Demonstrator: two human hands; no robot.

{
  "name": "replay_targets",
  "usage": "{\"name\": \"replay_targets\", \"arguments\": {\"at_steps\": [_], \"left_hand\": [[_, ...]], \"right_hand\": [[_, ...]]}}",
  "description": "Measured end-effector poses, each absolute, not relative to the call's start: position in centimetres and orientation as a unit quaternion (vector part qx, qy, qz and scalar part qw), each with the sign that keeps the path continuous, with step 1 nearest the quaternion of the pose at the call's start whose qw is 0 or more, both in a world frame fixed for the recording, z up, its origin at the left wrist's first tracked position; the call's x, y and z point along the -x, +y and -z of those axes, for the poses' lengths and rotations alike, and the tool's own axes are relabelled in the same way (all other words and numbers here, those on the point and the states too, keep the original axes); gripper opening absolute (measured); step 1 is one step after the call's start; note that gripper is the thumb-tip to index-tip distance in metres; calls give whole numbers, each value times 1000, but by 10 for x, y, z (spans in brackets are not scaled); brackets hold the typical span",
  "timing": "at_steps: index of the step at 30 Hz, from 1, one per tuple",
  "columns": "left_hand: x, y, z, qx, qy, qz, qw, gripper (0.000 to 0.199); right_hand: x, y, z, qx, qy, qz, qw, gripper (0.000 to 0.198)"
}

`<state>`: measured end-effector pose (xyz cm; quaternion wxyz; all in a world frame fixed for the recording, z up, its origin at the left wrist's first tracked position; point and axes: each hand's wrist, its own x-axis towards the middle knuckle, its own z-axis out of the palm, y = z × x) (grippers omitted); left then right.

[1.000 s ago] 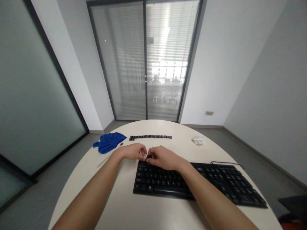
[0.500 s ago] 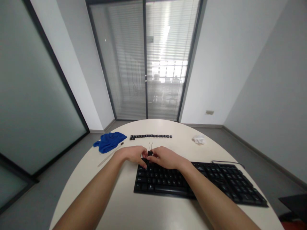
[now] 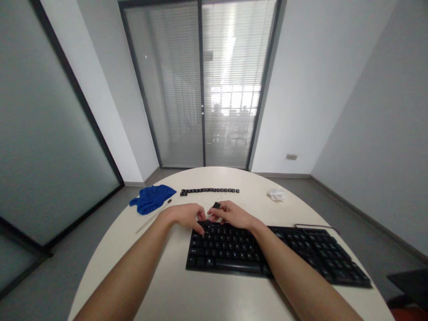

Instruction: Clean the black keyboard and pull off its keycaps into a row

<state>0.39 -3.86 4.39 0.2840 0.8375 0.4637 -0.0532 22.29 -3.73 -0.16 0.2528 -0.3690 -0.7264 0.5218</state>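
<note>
A black keyboard point(image 3: 230, 250) lies on the round white table with its left end before me. My left hand point(image 3: 187, 216) grips its far left corner, thumb resting over the keys and fingers at the back edge. Between the fingertips of my right hand point(image 3: 236, 215) is a keycap puller point(image 3: 216, 205) with a black handle and thin wire ends. It leans to the right, close over the keyboard's top edge. Whether a keycap sits in its wires, I cannot make out. Beyond both hands runs a row of loose black keycaps point(image 3: 214, 190), with a few more below its left end.
To the left lie a crumpled blue cloth point(image 3: 153, 199) and a thin stick-like brush point(image 3: 153, 217) with a dark tip. A crumpled white tissue point(image 3: 276, 195) is at the right. The keyboard's cable point(image 3: 317, 226) curves behind its right part.
The keycap puller has gone from upright to tilted right, and my right hand has shifted slightly away from me and to the right. My left hand stays on the keyboard's corner.
</note>
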Motion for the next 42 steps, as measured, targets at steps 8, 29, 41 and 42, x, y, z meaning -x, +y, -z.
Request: {"name": "replay_targets", "arguments": {"at_steps": [8, 29, 41, 42], "left_hand": [[-5, -27, -32, -814, 478, -101, 315, 37], [-17, -23, -25, -842, 405, -263, 240, 21], [-15, -25, -27, -902, 345, -231, 120, 20], [-16, -26, -27, -903, 341, -232, 122, 19]], "right_hand": [[-228, -19, 21, 409, -681, -467, 389, 51], [-228, -12, 27, 399, -626, -508, 438, 53], [-230, -9, 30, 383, -611, -524, 453, 50], [-230, -10, 30, 385, -612, -523, 452, 50]]}}
